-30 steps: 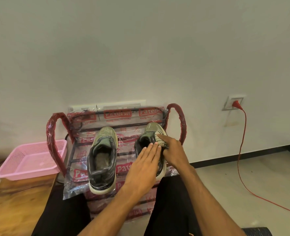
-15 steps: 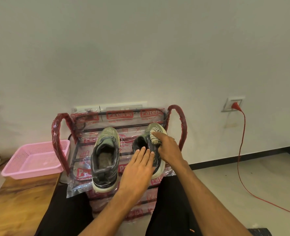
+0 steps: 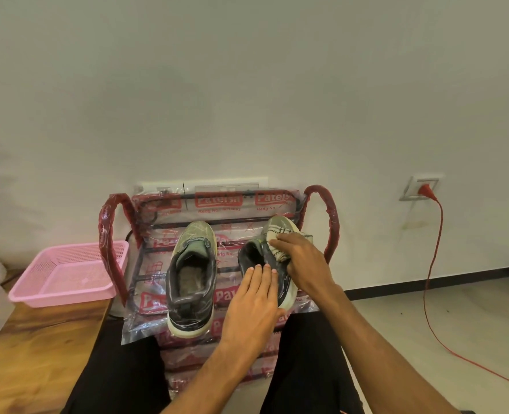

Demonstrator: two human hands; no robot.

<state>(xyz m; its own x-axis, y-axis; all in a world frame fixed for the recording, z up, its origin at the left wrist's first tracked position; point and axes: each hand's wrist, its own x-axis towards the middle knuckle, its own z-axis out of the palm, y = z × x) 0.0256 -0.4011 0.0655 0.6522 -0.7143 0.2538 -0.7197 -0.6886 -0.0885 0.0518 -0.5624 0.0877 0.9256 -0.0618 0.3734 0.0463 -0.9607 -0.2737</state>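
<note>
Two olive-grey sneakers stand side by side, toes to the wall, on a plastic-wrapped metal shoe rack [image 3: 145, 273]. The left sneaker [image 3: 192, 276] is untouched. My left hand [image 3: 253, 306] lies flat with straight fingers on the heel collar of the right sneaker [image 3: 277, 231], covering its back half. My right hand [image 3: 304, 264] holds a cream cloth with dark stitching [image 3: 277, 234] bunched against that shoe's tongue and upper.
A pink plastic basket [image 3: 65, 274] sits on a wooden bench [image 3: 38, 348] at the left. A red cord [image 3: 432, 264] runs from a wall socket [image 3: 422, 186] down across the tiled floor at the right. My dark-trousered legs flank the rack.
My right hand has slid back from the toe toward the shoe's tongue, and more of the cloth shows. My left hand stays on the heel. The view shifted slightly left.
</note>
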